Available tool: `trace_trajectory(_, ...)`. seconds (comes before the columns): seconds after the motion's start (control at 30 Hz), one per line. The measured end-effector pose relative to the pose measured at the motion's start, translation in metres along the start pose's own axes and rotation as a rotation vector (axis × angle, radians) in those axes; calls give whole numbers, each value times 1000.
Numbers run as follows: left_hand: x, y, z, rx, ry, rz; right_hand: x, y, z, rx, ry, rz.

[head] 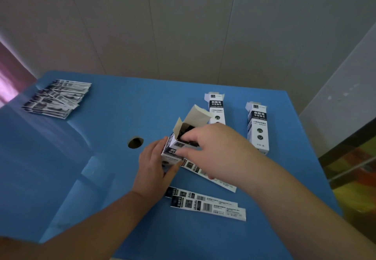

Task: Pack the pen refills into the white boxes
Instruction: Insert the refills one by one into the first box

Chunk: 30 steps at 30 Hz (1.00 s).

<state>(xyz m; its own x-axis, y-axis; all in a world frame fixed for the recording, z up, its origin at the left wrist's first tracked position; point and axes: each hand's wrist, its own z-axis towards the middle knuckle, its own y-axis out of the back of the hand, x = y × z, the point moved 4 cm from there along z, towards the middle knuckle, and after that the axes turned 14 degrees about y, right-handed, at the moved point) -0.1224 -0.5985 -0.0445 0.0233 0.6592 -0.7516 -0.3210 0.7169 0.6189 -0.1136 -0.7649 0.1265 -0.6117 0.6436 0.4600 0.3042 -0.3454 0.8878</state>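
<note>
Blue tabletop (101,158) carries a fanned pile of refill packets (56,99) at its far left edge, with a round hole (135,142) in open surface between that pile and the hands. Left hand (154,166) wraps around an upright white box (175,149) with open flaps, while right hand (215,149) pinches dark refills (188,140) at its mouth. Loose packets (207,203) lie just below; two more open boxes (258,127) lie near the right edge.
</note>
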Motion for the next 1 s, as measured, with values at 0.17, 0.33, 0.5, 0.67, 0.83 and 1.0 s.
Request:
trace_trajectory(0.17,-6,2,-2,-10,-43,5,8,-12,3,35,20,-68)
trace_trajectory(0.33,-3,1,-1,18,6,3,1,-8,-1,-62,-65,165)
trace_trajectory(0.5,1,1,-1,25,61,-8,6,4,-13,-398,44,-3)
trace_trajectory(0.67,4,2,-1,86,105,-107,5,-11,-11,-330,120,-36)
trace_trajectory(0.83,4,2,1,71,136,-204,-13,-17,-17,-741,179,88)
trace_trajectory(1.0,9,1,6,154,201,-354,-35,-62,-4,-663,-78,600)
